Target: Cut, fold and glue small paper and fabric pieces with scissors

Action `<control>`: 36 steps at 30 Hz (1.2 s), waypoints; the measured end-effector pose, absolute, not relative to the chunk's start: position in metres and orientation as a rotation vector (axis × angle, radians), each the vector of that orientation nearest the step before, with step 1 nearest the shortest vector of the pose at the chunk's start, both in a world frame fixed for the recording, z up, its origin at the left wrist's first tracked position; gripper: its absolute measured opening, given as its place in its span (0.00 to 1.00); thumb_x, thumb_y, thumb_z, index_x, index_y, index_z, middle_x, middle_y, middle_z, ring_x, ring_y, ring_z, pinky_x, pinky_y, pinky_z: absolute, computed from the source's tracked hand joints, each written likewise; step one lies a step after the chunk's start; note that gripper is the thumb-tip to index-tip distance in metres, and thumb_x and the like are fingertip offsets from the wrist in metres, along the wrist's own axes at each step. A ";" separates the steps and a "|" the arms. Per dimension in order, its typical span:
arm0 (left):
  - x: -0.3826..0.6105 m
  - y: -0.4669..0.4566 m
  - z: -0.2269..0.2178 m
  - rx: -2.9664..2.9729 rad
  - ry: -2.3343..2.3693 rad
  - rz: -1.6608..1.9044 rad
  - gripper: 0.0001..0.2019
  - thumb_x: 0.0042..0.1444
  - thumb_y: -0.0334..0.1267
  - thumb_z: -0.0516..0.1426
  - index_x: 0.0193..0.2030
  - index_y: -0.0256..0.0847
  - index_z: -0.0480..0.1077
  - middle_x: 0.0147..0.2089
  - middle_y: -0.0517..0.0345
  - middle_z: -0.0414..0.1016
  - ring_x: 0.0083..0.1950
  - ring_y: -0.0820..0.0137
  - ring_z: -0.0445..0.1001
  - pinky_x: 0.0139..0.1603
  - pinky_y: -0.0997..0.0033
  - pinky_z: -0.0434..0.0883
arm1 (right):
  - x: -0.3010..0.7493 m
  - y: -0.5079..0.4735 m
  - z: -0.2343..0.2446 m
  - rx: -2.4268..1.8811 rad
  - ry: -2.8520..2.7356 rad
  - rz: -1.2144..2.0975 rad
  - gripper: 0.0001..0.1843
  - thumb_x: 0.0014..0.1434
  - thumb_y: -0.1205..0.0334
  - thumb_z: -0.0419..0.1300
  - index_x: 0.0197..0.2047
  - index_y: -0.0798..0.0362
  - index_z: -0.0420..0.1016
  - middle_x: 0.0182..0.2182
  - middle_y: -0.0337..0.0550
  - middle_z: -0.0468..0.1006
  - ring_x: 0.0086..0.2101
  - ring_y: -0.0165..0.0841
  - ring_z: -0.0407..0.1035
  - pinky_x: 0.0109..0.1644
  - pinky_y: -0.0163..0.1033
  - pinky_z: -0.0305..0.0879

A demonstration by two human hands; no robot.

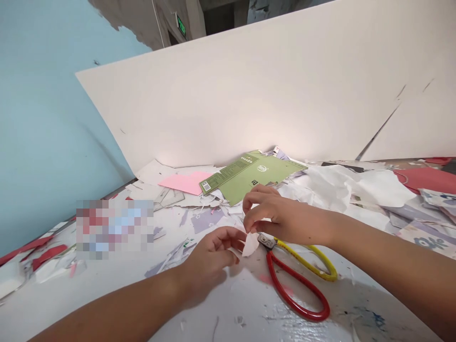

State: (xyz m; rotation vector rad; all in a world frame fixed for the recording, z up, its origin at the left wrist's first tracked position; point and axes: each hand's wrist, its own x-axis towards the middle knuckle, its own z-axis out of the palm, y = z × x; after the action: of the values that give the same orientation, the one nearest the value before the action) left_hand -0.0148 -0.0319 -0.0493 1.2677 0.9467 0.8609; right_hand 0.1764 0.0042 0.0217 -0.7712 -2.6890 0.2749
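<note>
My left hand [210,256] and my right hand [278,216] meet over the white table [107,289], both pinching a small white paper scrap [250,243] between their fingertips. The left fingers curl around its lower left side, and the right fingers close on its top edge. Just to the right of the scrap lie scissors [297,280] with one red and one yellow handle loop, partly under my right wrist.
A flattened green carton [249,175] and a pink sheet [185,183] lie behind my hands among white paper offcuts. A large white board [285,85] leans at the back. Red scraps [42,251] sit at the left, crumpled white paper [356,187] at the right.
</note>
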 end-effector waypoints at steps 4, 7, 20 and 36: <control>-0.019 -0.031 -0.039 1.838 1.091 1.144 0.07 0.50 0.29 0.51 0.33 0.42 0.68 0.34 0.57 0.67 0.35 0.72 0.65 0.35 0.73 0.62 | 0.175 0.001 0.013 -0.724 -2.611 0.338 0.09 0.56 0.68 0.54 0.29 0.48 0.73 0.34 0.41 0.67 0.41 0.35 0.57 0.45 0.44 0.53; -0.022 -0.028 -0.037 2.163 1.094 1.186 0.04 0.52 0.32 0.52 0.30 0.42 0.67 0.32 0.57 0.65 0.33 0.72 0.63 0.33 0.73 0.62 | 0.169 -0.001 0.005 -0.701 -2.558 0.372 0.08 0.56 0.67 0.54 0.30 0.48 0.73 0.36 0.41 0.66 0.43 0.36 0.56 0.45 0.44 0.53; -0.028 -0.024 -0.041 2.326 1.077 1.252 0.05 0.50 0.28 0.53 0.27 0.43 0.63 0.30 0.60 0.63 0.32 0.73 0.62 0.32 0.74 0.62 | 0.159 -0.003 -0.008 -0.676 -2.454 0.290 0.07 0.55 0.67 0.55 0.31 0.48 0.73 0.32 0.40 0.67 0.40 0.34 0.57 0.43 0.43 0.50; -0.029 -0.020 -0.038 2.459 1.033 1.147 0.06 0.49 0.27 0.54 0.31 0.42 0.67 0.33 0.60 0.62 0.34 0.75 0.63 0.37 0.74 0.63 | 0.161 0.000 -0.015 -0.732 -2.301 0.055 0.07 0.50 0.63 0.62 0.33 0.49 0.68 0.31 0.37 0.69 0.39 0.34 0.56 0.39 0.41 0.46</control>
State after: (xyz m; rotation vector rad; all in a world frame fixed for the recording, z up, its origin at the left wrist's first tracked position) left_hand -0.0291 -0.0197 -0.0378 2.4594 1.0332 1.1471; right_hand 0.1609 0.0004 -0.0155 -0.7323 -2.3007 0.0545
